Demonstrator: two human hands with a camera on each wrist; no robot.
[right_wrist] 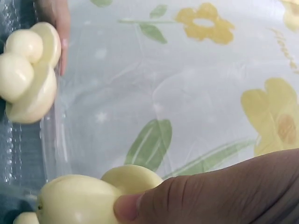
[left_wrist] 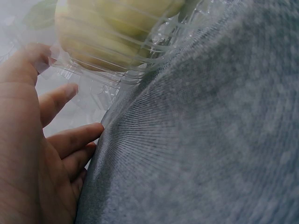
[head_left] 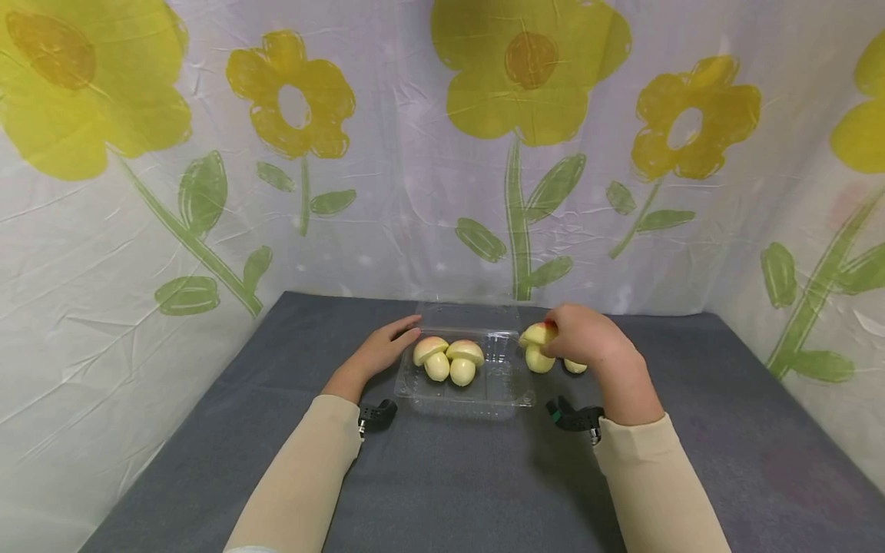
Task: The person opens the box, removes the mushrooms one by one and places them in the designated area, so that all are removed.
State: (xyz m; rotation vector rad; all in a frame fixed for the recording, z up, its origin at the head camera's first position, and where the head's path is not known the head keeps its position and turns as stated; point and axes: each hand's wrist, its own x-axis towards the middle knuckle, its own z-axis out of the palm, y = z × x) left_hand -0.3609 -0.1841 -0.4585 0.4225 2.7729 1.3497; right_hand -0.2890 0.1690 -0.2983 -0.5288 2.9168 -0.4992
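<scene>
A clear plastic clamshell box (head_left: 508,380) lies with its lid (head_left: 470,316) raised behind it. Inside, on the left and middle, sit two pale yellow toy mushrooms (head_left: 464,362) with reddish cap tops, side by side. My left hand (head_left: 379,349) is at the box's left side, fingers fairly straight, a fingertip by the plastic edge in the left wrist view. Just right of the box, my right hand (head_left: 588,338) pinches another toy mushroom (right_wrist: 77,198) with the thumb against it. A further mushroom (head_left: 575,367) shows partly beneath that hand, mostly hidden.
A dark grey cloth covers the table (head_left: 442,491). Behind and at both sides hangs a white curtain (head_left: 401,192) with yellow flowers. Black wrist cameras (head_left: 577,417) sit under both wrists, near the front of the box.
</scene>
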